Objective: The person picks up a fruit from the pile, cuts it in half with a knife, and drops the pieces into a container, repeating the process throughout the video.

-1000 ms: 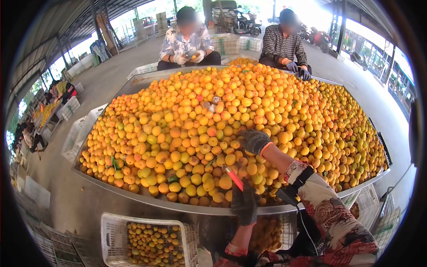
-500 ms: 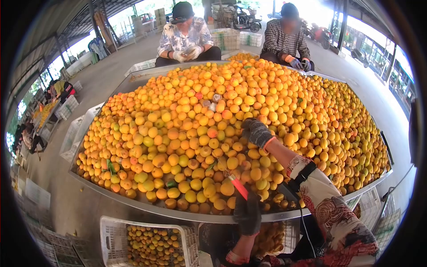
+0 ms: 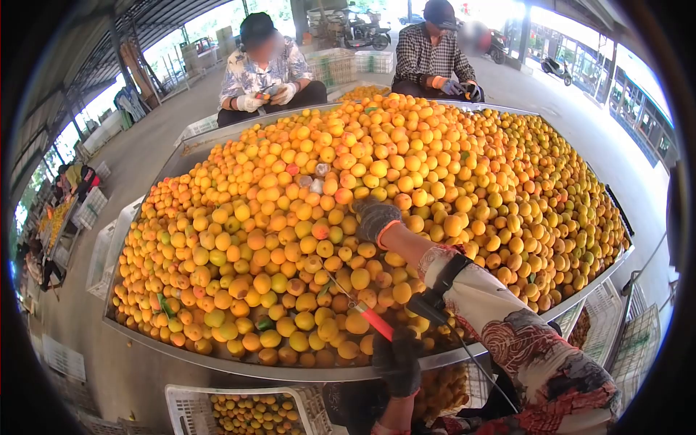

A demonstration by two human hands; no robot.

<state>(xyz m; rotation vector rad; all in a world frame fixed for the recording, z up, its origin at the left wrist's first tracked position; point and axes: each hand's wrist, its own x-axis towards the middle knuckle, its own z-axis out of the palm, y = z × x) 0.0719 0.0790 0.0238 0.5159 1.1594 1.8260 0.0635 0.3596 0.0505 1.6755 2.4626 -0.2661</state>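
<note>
A large heap of apricots [image 3: 239, 254] fills the metal-rimmed table [image 3: 217, 366] in front of me. My left hand [image 3: 397, 362], in a dark glove, is closed around the red handle of a tool [image 3: 373, 321] at the near rim. A thin metal shaft runs from that handle up over the fruit. Farther up the heap, my right hand [image 3: 378, 220] reaches in, its grey-gloved fingers pointing left and down among the apricots with their tips hidden. A black strap with a small device [image 3: 428, 306] and a cable sits on my right forearm.
Two people [image 3: 264, 72] [image 3: 435, 61] in gloves sit across the table. Below the near rim stands a white crate [image 3: 177, 406] holding apricots. More crates [image 3: 641, 348] stand at the right. Whitish lumps [image 3: 317, 185] and green leaves lie on the heap.
The view has shifted, so the far people and the heap appear farther left. My right hand remains on the heap, and my left hand still holds the red-handled tool.
</note>
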